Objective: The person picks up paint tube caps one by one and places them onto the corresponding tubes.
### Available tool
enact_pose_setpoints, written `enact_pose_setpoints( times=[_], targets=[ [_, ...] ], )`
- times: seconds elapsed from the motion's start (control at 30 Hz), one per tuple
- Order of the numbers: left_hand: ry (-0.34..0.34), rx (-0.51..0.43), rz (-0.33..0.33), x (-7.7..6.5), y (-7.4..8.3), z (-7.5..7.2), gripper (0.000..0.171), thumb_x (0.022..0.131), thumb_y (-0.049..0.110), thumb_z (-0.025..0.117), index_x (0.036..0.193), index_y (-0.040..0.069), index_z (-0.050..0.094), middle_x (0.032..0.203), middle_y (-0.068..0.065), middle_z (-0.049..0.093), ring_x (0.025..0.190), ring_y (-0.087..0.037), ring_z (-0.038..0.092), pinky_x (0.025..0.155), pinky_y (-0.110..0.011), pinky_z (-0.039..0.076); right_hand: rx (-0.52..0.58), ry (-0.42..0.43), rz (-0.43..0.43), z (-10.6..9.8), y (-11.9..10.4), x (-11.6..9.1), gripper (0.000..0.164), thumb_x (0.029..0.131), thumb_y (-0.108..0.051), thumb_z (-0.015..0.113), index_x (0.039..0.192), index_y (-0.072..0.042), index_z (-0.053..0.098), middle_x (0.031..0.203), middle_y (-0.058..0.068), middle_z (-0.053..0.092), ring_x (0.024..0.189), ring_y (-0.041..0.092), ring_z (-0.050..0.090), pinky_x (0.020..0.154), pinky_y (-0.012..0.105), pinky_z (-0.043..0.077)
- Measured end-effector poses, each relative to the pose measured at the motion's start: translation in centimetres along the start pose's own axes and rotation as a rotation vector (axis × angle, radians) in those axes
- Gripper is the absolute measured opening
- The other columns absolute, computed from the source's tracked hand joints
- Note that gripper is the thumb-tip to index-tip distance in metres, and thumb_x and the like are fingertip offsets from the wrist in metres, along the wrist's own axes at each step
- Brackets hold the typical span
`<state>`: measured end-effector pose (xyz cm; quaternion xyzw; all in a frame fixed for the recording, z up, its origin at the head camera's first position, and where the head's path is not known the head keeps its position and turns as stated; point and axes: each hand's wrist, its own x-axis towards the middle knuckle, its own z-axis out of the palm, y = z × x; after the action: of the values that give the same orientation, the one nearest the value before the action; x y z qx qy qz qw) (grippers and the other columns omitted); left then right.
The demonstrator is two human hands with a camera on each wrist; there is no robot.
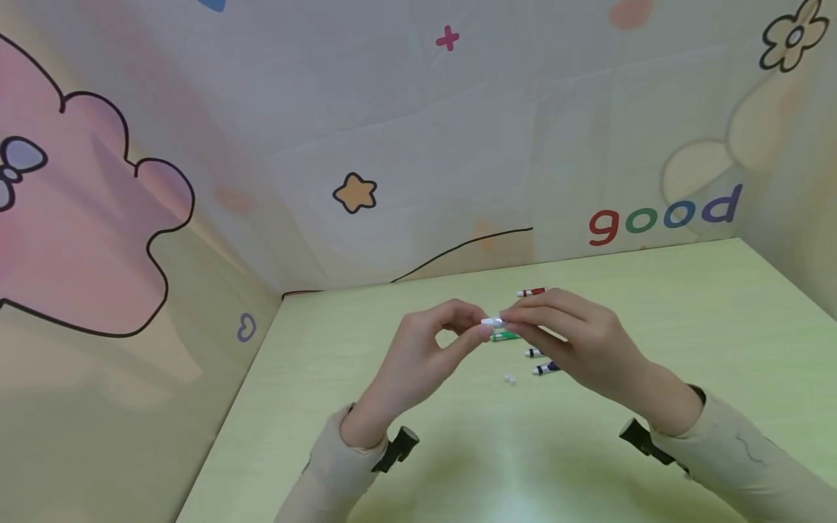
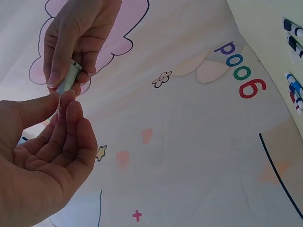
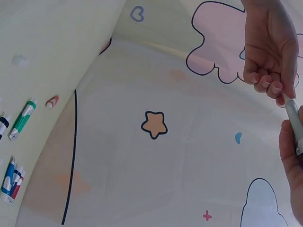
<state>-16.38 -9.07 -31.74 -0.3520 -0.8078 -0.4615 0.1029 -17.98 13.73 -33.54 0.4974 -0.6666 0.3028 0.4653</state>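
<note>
Both hands meet over the table, holding a small white marker-like tube [image 1: 492, 322] between them. My left hand [image 1: 425, 349] pinches its left end between thumb and fingertips. On the other end are the thumb and fingers of my right hand [image 1: 591, 345]. In the left wrist view the pale tube [image 2: 70, 78] shows a dark band at the end inside the right hand. The right wrist view catches the tube [image 3: 294, 122] at its right edge, partly covered by fingers. Beneath the hands lies a green marker [image 1: 503, 336], partly hidden.
A red marker [image 1: 531, 292] lies farther back. Two dark-banded markers [image 1: 534, 353] are partly behind the right hand. Small white pieces [image 1: 509, 378] sit nearer. A blue marker [image 3: 8, 178] shows in the right wrist view. Printed cloth walls [image 1: 405, 145] border the table.
</note>
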Motion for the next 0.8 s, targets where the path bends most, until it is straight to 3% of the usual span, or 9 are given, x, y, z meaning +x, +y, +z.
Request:
enact_pose_setpoints(
  times=[0.1,0.23,0.37,0.47,0.57,0.7,0.8],
  targets=[
    [0.041,0.103,0.172,0.02,-0.01,0.18,0.012,0.096,0.014,0.071,0.106,0.007,0.069,0.093,0.002,0.072,0.086,-0.006,0.065,0.077,-0.024,0.053,0.038,0.017,0.062,-0.07,-0.1,-0.07,0.036,0.103,-0.031,0.058,0.098,0.0,0.076,0.093,0.007,0.073,0.083,0.025,0.072,0.099,0.023,0.047],
    [0.082,0.261,0.385,0.08,-0.1,0.22,0.015,0.093,0.006,0.073,0.106,0.004,0.068,0.094,-0.002,0.071,0.087,-0.01,0.065,0.081,-0.021,0.052,0.187,0.019,0.177,-0.18,-0.24,-0.2,0.033,0.101,-0.031,0.061,0.1,-0.001,0.075,0.09,0.005,0.073,0.086,0.015,0.07,0.097,0.021,0.048],
    [0.105,0.361,0.484,0.15,-0.2,0.23,0.017,0.091,0.004,0.075,0.105,0.004,0.067,0.092,-0.003,0.07,0.085,-0.012,0.065,0.078,-0.019,0.052,0.303,0.003,0.263,-0.24,-0.35,-0.23,0.03,0.1,-0.03,0.064,0.104,-0.002,0.075,0.088,0.004,0.072,0.085,0.008,0.064,0.088,0.018,0.05],
    [0.109,0.365,0.492,0.15,-0.28,0.26,0.016,0.091,0.004,0.075,0.105,0.003,0.067,0.091,-0.004,0.07,0.084,-0.013,0.065,0.078,-0.019,0.052,0.316,-0.013,0.284,-0.22,-0.39,-0.22,0.03,0.099,-0.03,0.064,0.105,-0.003,0.075,0.088,0.002,0.072,0.083,0.007,0.063,0.085,0.017,0.05],
    [0.106,0.307,0.453,0.07,-0.38,0.21,0.016,0.091,0.003,0.074,0.105,0.002,0.067,0.094,-0.005,0.07,0.086,-0.013,0.066,0.081,-0.019,0.052,0.315,-0.018,0.289,-0.21,-0.45,-0.23,0.031,0.099,-0.031,0.064,0.106,-0.003,0.075,0.089,0.001,0.072,0.081,0.006,0.063,0.087,0.018,0.05],
    [0.113,0.189,0.336,-0.02,-0.68,0.07,0.013,0.092,0.005,0.073,0.105,0.002,0.069,0.093,-0.003,0.071,0.085,-0.01,0.065,0.079,-0.021,0.053,0.303,-0.018,0.283,-0.36,-0.37,-0.45,0.034,0.098,-0.033,0.067,0.11,-0.002,0.074,0.093,0.003,0.073,0.085,0.007,0.065,0.089,0.019,0.051],
    [0.12,0.12,0.237,-0.12,-0.94,-0.09,0.011,0.094,0.01,0.072,0.104,0.004,0.07,0.09,0.0,0.071,0.082,-0.007,0.063,0.075,-0.025,0.052,0.265,-0.019,0.276,-0.62,-0.01,-0.83,0.038,0.096,-0.036,0.068,0.112,-0.001,0.073,0.098,0.005,0.074,0.089,0.008,0.066,0.083,0.017,0.052]
  ],
)
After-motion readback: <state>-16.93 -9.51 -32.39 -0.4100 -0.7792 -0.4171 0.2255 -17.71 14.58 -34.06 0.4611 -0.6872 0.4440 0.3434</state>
